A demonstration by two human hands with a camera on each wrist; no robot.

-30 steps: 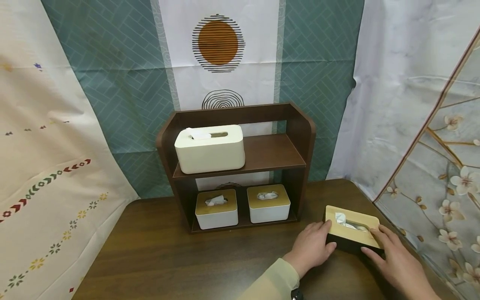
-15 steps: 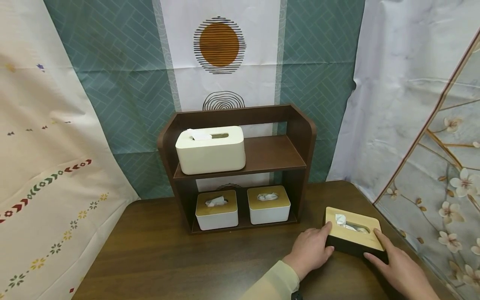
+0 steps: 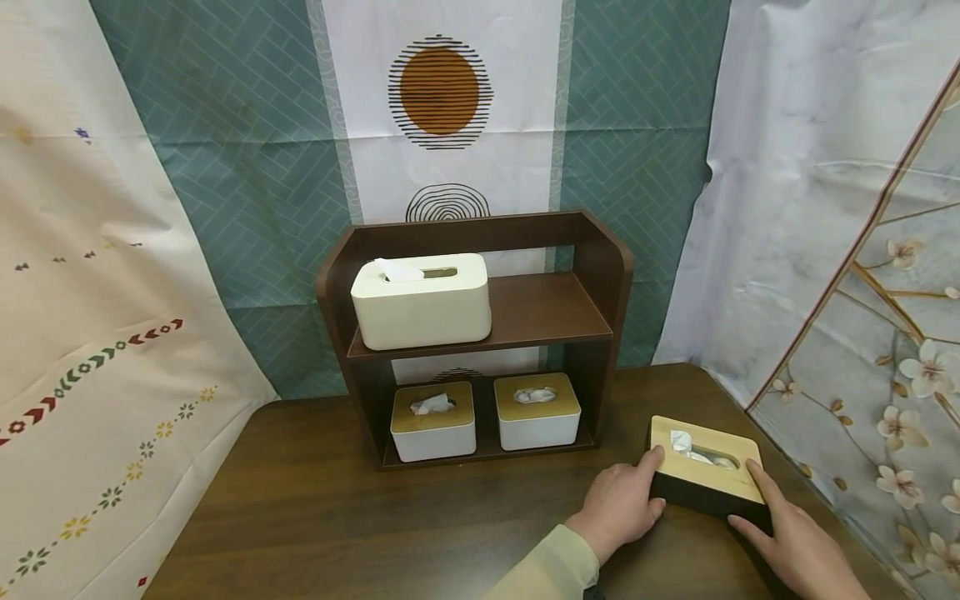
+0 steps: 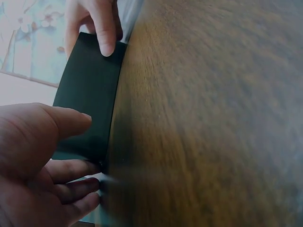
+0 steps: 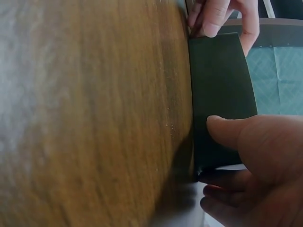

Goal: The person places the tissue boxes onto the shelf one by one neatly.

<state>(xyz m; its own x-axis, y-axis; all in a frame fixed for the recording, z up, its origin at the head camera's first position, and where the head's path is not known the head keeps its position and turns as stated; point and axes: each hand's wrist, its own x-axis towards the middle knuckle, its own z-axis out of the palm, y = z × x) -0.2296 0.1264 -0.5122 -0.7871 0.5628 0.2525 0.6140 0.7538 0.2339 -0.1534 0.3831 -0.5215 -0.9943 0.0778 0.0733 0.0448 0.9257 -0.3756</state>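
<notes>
A black tissue box with a light wooden lid (image 3: 693, 483) stands at the right of the table, white tissue showing in its slot. My left hand (image 3: 621, 504) holds its left end, the thumb along the front side and the other fingers around the end. At the opposite end my right hand (image 3: 798, 533) grips the corner, thumb on the front and index finger at the lid's edge. In the left wrist view the thumb of the left hand (image 4: 33, 146) lies against the dark side wall. The right wrist view shows the right thumb (image 5: 227, 130) pressed on that same wall.
A brown two-tier shelf (image 3: 540, 304) stands at the back of the table (image 3: 360, 533). On its upper tier sits a large cream tissue box (image 3: 423, 312); below are two white tissue boxes with wooden lids, one left (image 3: 435, 442) and one right (image 3: 540, 429). Fabric hangs behind and at both sides.
The black tissue box's right end has shifted slightly toward me, the right hand moving with it. Both hands remain at its ends. The head view has tilted a little.
</notes>
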